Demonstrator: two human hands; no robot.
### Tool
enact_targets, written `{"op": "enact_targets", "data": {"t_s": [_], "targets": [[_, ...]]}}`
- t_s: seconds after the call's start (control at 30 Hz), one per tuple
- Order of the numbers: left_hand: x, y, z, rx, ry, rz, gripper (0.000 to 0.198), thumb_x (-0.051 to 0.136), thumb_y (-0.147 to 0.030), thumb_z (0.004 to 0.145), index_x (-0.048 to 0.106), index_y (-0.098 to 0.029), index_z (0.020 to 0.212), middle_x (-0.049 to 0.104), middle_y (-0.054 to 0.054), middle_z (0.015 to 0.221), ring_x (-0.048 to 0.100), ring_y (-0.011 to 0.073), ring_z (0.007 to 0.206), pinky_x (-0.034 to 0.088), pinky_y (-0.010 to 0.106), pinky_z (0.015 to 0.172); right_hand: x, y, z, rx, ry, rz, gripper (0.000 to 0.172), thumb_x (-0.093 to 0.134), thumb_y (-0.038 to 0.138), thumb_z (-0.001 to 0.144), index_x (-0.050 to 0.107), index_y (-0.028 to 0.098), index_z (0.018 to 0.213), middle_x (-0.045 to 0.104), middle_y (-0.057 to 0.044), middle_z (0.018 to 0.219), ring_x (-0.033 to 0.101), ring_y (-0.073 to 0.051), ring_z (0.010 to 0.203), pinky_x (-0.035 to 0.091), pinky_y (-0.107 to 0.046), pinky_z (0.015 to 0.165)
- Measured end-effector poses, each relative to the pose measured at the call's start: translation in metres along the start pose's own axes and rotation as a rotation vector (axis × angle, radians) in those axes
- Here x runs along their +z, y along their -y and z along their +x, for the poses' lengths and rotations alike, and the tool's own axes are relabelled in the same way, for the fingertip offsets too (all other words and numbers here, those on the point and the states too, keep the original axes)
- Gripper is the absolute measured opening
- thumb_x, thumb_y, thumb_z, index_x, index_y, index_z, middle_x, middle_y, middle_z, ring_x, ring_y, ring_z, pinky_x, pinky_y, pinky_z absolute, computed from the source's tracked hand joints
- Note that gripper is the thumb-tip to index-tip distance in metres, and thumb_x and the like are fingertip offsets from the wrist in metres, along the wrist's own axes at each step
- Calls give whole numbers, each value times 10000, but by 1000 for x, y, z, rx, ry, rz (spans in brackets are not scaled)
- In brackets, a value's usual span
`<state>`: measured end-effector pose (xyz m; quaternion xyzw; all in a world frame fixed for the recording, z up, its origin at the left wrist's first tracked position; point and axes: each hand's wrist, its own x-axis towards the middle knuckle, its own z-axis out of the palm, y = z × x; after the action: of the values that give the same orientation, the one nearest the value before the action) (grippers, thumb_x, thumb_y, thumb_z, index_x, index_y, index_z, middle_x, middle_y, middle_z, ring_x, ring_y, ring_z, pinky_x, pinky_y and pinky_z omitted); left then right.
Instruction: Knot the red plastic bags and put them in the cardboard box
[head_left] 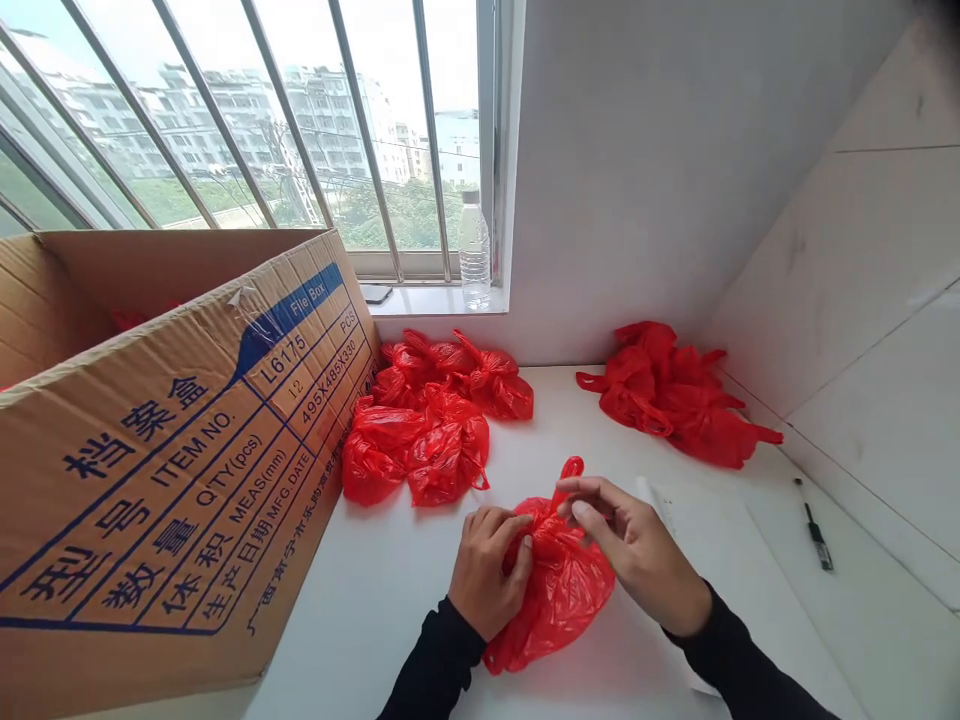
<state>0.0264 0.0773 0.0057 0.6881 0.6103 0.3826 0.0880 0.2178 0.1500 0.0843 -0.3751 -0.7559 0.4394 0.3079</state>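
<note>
1. Bag (570, 600), thin red plastic, bulging, sits front ctr on white worktop (337, 610), btwn the person's 2 hands; top gathered, w/ one loop sticking up.
2. L hand (487, 565): thumb + forefinger pinching plastic nr bag's gathered top, other fingers curled; black sleeve (439, 660).
3. R hand (637, 540): fingers curved and parted, thumb apart from forefinger, right beside the loop; can't tell if touching. Same dark sleeve.
4. Back L: cluster of filled red bags (450, 440), next to the carton.
5. Back R: heap of loose red bags (667, 400) by the wall corner.
6. Far L: lg open carton (187, 450), printed "File Box" & "L6175"; some red inside, mostly hidden.
7. R side: white paper (727, 550) partly under R forearm; black pen (817, 535) farther R.
8. Windowsill (435, 300): clear bottle (472, 255), upright, + flat dark item (375, 293); barred window (375, 150) behind, bldgs outside.
</note>
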Motion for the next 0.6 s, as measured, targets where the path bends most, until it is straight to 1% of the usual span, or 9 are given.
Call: {"op": "enact_targets", "data": {"t_s": [0.03, 0.1, 0.17, 0.23, 0.27, 0.3, 0.4, 0.5, 0.6], "targets": [[0, -1, 0, -2, 3, 4, 228, 541, -172, 931, 657, -234, 1117, 669, 55, 987, 587, 239, 948, 469, 441, 853, 1, -1, 23, -49, -39, -78, 334, 433, 370, 1021, 600, 227, 1273, 723, -72, 1075, 694, -183, 986, 595, -312, 803], [1, -2, 0, -8, 7, 9, 225, 530, -160, 930, 654, -232, 1104, 665, 55, 975, 583, 235, 937, 466, 438, 855, 10, -4, 74, -120, -116, -166, 361, 474, 286, 985, 565, 226, 1329, 658, -98, 1255, 623, -215, 1168, 549, -381, 965], [0, -3, 0, -10, 7, 10, 226, 521, -143, 928, 645, -229, 1096, 660, 55, 967, 579, 229, 923, 466, 434, 856, 25, -10, 129, -177, -191, -278, 485, 511, 218, 956, 474, 199, 1440, 500, -138, 1471, 422, -259, 1399, 338, -482, 1184], [0, -2, 0, -7, 1, 8, 234, 520, -125, 918, 632, -227, 1097, 655, 58, 969, 575, 227, 914, 472, 423, 840, 43, -18, 179, -215, -196, -382, 550, 567, 210, 944, 442, 218, 1480, 306, -132, 1613, 212, -302, 1513, 180, -551, 1236], [0, -1, 0, -2, -5, 4, 238, 521, -117, 911, 624, -224, 1097, 652, 60, 970, 574, 227, 910, 475, 416, 825, 52, -24, 201, -223, -174, -428, 555, 612, 218, 930, 463, 233, 1464, 276, -109, 1633, 178, -321, 1523, 159, -585, 1232], [1, 1, 0, 4, -14, 0, 241, 521, -110, 903, 617, -221, 1094, 650, 62, 965, 571, 228, 904, 477, 410, 809, 62, -30, 220, -216, -151, -468, 547, 647, 231, 919, 489, 240, 1443, 288, -98, 1630, 189, -335, 1518, 168, -611, 1221], [11, 10, -2, 17, -55, -15, 244, 513, -101, 881, 606, -212, 1077, 639, 69, 932, 556, 234, 872, 473, 419, 786, 89, -53, 259, -105, -123, -555, 503, 674, 276, 924, 524, 222, 1400, 405, -104, 1561, 345, -346, 1449, 286, -635, 1169], [20, 15, -2, 9, -91, -39, 269, 500, -98, 867, 607, -213, 1085, 630, 73, 917, 542, 244, 861, 462, 448, 801, 108, -72, 280, 41, -158, -607, 485, 629, 316, 959, 498, 215, 1415, 438, -119, 1526, 426, -340, 1392, 351, -631, 1132], [18, 13, -1, -13, -94, -63, 274, 504, -110, 875, 613, -222, 1100, 631, 78, 935, 548, 248, 871, 468, 444, 799, 113, -74, 288, 110, -153, -620, 496, 611, 344, 970, 479, 217, 1431, 448, -123, 1515, 452, -336, 1371, 378, -623, 1116]]}}
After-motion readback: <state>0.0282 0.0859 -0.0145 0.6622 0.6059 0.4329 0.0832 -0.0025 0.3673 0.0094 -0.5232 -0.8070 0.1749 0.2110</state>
